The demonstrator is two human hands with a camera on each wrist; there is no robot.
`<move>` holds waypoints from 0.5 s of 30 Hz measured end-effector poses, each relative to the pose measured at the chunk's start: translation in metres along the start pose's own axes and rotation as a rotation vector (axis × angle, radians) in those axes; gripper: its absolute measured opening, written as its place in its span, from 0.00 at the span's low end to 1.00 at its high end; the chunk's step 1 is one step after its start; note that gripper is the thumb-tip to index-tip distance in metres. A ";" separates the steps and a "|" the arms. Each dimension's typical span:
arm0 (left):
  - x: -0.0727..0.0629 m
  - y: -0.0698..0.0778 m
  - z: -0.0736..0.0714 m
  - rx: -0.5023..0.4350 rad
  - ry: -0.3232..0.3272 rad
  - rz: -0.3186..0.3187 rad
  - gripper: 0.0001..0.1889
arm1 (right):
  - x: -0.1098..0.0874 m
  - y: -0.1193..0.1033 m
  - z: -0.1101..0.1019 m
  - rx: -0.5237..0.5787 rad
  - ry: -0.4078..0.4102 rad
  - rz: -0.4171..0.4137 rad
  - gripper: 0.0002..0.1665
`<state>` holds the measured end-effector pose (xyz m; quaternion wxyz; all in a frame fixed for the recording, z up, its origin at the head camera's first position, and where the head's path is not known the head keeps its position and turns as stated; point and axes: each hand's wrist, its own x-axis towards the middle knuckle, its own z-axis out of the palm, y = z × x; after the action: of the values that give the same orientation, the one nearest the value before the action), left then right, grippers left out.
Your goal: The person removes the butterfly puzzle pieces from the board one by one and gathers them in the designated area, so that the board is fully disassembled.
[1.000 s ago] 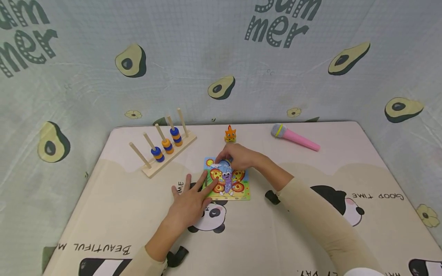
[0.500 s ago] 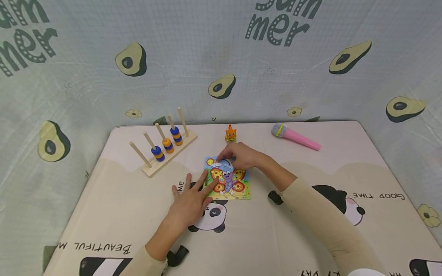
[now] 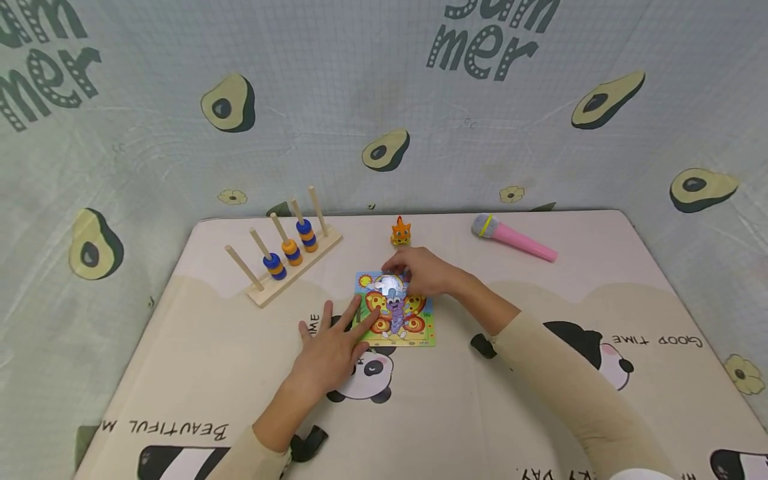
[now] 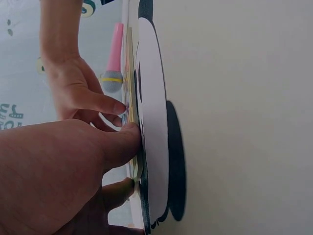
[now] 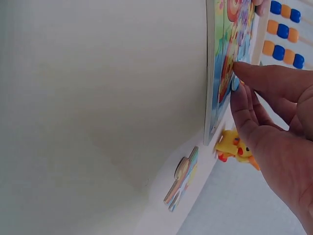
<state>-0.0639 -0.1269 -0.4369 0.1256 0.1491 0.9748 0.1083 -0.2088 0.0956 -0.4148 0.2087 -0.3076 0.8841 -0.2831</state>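
Observation:
A butterfly jigsaw puzzle (image 3: 414, 327) lies on the table in the middle of the head view. My left hand (image 3: 327, 353), fingers spread, rests on its left edge; in the left wrist view the thumb (image 4: 128, 139) presses at the board's edge. At the upper part of the puzzle, my right hand (image 3: 426, 272) pinches a blue-and-white puzzle piece (image 3: 393, 285), which catches bright glare. The right wrist view shows the thumb and fingertips around this puzzle piece (image 5: 235, 82), close over the board. More loose puzzle piece material (image 5: 183, 176) lies beyond the board, hidden behind the right hand in the head view.
A wooden peg stand (image 3: 294, 270) with blue and orange rings stands at the back left. Behind the puzzle sits a small orange-and-yellow toy figure (image 3: 401, 231). A pink toy microphone (image 3: 516, 239) lies at the back right. A printed cloth wall rises behind the table.
The right hand has shifted slightly right, and the puzzle piece between its fingers has tilted, now reflecting bright light. The left hand has stayed in place on the puzzle.

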 end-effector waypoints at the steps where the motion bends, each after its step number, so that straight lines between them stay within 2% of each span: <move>1: 0.000 0.000 0.000 0.001 0.000 -0.001 0.31 | 0.000 0.001 0.000 -0.001 0.000 0.002 0.31; 15: 0.000 0.000 -0.002 -0.010 -0.009 -0.004 0.31 | -0.001 0.002 0.004 -0.022 0.024 0.008 0.31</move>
<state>-0.0641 -0.1268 -0.4350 0.1309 0.1468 0.9740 0.1122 -0.2070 0.0957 -0.4183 0.1958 -0.3028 0.8909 -0.2762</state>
